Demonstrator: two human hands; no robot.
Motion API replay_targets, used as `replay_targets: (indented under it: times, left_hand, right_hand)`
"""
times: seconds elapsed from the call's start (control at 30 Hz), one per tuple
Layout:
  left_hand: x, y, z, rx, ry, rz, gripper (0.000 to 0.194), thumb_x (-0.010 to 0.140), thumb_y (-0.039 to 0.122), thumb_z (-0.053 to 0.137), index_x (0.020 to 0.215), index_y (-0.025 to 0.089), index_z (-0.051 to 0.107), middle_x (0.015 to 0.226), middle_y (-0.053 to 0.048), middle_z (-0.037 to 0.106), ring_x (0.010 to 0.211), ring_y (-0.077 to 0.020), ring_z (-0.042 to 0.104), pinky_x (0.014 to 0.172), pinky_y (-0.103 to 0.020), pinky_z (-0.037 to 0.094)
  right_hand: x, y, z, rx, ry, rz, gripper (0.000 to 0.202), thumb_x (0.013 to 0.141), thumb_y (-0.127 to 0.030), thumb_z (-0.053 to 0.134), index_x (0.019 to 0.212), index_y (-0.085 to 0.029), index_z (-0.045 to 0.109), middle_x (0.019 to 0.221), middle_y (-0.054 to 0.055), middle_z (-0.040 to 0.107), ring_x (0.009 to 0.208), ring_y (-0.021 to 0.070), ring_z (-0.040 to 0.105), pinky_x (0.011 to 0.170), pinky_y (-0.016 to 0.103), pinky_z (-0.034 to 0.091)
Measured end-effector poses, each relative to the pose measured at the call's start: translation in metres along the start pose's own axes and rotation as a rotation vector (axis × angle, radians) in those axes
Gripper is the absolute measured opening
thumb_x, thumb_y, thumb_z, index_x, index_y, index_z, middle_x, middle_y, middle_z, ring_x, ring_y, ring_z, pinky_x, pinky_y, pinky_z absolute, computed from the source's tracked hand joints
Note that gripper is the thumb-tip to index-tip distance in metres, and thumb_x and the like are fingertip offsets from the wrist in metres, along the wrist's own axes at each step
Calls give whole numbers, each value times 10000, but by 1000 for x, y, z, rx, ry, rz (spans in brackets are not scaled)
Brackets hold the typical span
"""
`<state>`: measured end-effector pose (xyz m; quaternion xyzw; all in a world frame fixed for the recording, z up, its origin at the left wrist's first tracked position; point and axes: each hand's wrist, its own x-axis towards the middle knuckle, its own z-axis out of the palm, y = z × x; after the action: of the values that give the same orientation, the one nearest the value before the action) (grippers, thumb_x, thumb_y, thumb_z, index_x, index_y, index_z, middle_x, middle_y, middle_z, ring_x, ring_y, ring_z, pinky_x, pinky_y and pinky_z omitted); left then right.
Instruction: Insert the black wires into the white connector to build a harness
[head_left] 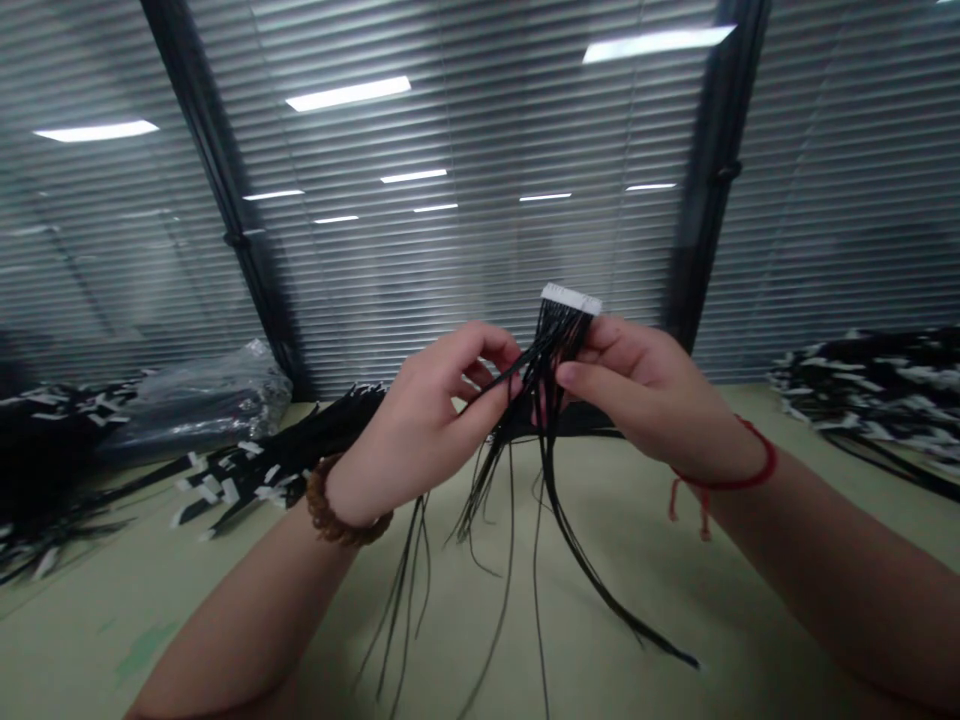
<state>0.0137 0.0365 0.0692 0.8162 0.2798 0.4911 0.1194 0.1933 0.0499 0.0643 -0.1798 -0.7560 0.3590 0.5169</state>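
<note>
A single head-worn camera looks forward and slightly down from close above the person's forearms, so the left hand [431,415] and right hand [645,395] sit near the middle of the view, raised above the greenish table [675,570]. It faces the far side of the scene, where a wall of slatted blinds [465,150] fills the upper half and mirrors ceiling lights. With only this one view, no part of the scene is shared with another.
</note>
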Motion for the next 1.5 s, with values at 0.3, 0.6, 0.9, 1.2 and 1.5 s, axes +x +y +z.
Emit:
replay_targets:
  times: [0.3,0.6,0.9,1.2,1.5]
  left_hand:
    - [-1,5,-11,-244,-145,-185,79,815,141,527,856,200,559,737,11,560,486,-82,503,425,-187,442]
    - [0,13,-19,-506,-406,-343,69,811,92,478,824,159,480,696,10,565,608,-96,567,585,-206,480]
    - [0,12,-12,-514,-683,-460,187,925,282,371,852,159,491,558,26,553,414,-68,512,420,-156,395]
    - [-8,19,-3,-15,-573,-218,180,891,210,412,1008,162,541,973,-55,632,758,-130,597,683,-274,499]
    - [-13,21,7,637,-419,34,202,894,234,387,754,166,516,724,-3,578,636,-122,515,588,-273,366]
  right_hand:
    - [0,3,-4,79,-38,51,119,757,-195,581,771,-157,469,624,-46,428,443,35,376,381,178,319]
    - [3,9,-3,-202,52,-5,228,703,-247,688,773,-146,495,557,-67,363,493,39,340,424,166,282]
    - [2,-1,-1,35,-54,192,120,721,-141,619,731,-133,500,539,-38,547,438,62,513,398,152,365]
    - [-2,-8,-2,-96,-140,119,151,832,-216,536,749,-104,593,611,-22,553,441,10,427,392,138,306]
    - [-5,-4,-2,-176,13,14,205,801,-324,631,766,-124,662,653,1,566,537,44,466,451,163,344]
